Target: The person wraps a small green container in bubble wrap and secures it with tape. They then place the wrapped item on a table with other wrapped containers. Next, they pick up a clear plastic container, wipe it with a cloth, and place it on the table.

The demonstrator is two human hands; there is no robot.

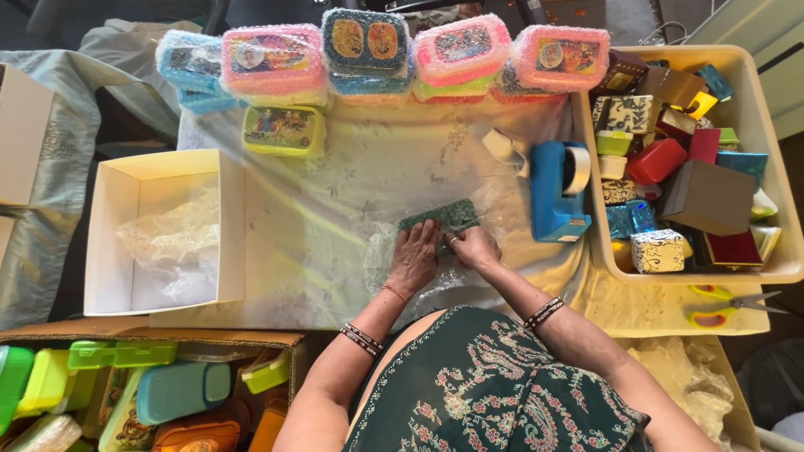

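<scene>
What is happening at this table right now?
A person presses the left hand and the right hand on a small green patterned box that lies on a sheet of bubble wrap. A blue tape dispenser stands to the right. Wrapped boxes are stacked along the far edge, and a tray holds more small boxes.

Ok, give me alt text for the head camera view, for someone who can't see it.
Both hands, left and right, press a small green patterned box onto clear bubble wrap on a cloth-covered table. A blue tape dispenser stands right of it; bubble-wrapped plastic boxes line the far edge.
</scene>
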